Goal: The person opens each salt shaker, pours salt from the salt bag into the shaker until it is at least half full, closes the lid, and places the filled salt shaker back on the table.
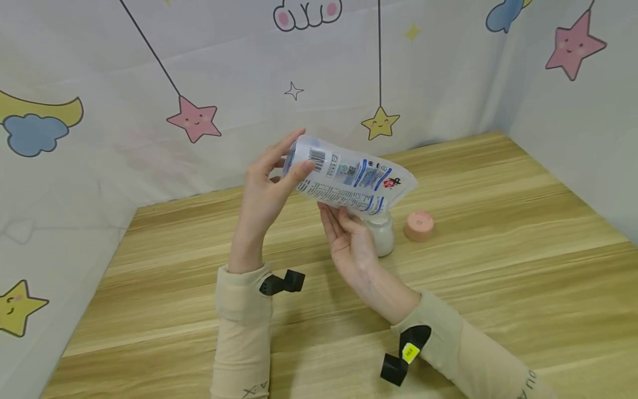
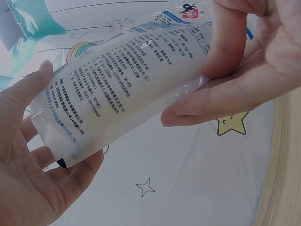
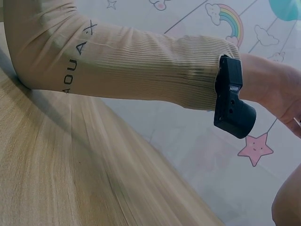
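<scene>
A white plastic pouch (image 1: 344, 177) with blue and black print is held tilted above the table, its right end lower. My left hand (image 1: 266, 188) grips its left end, thumb on the printed face, fingers behind. My right hand (image 1: 349, 249) is palm up beneath the pouch, straight fingers and thumb touching its underside by the lower edge. In the left wrist view, right fingers (image 2: 197, 103) lie along that crinkled edge. A glass jar (image 1: 382, 241) with white contents stands just behind my right hand, its rim overlapped by the pouch's lower right end.
A round pink lid (image 1: 420, 226) lies to the right of the jar. The wooden table (image 1: 498, 266) meets a white curtain (image 1: 299, 66) printed with stars behind. Black wrist cameras stick out from both sleeves; one mount (image 1: 406, 354) carries a yellow label.
</scene>
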The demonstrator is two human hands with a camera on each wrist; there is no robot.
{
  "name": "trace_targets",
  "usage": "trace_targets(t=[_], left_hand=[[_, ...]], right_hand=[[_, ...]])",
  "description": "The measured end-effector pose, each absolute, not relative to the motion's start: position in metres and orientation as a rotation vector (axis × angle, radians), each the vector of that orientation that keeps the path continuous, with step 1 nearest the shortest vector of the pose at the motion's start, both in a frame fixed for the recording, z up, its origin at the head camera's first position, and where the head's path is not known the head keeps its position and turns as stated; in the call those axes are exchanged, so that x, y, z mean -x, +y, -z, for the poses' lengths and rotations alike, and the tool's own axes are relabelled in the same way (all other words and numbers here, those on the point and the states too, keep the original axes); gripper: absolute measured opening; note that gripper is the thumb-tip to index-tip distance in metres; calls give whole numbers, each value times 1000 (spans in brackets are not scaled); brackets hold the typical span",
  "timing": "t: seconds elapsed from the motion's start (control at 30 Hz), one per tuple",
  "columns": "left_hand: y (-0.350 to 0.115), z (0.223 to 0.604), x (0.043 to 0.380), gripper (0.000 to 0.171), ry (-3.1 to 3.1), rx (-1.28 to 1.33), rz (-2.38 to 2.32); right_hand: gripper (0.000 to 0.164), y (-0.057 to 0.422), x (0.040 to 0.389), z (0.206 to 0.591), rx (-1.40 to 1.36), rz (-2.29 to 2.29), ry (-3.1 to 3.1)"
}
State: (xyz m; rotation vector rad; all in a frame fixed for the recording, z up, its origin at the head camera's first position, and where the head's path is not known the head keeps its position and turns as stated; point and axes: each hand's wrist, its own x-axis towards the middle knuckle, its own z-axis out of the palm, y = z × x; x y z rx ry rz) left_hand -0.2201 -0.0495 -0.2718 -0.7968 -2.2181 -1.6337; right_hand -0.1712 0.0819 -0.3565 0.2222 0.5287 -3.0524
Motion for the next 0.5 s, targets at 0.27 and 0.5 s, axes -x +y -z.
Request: trace_targets(t=[0.27,0.5], left_hand=[[-50,271,220,50,-2238,802,1616],[-52,271,219,52,-2245,820,1619]], right_hand=[[22,82,172,356,-228,3057,529],[24,82,171,356,-232,3053,519]])
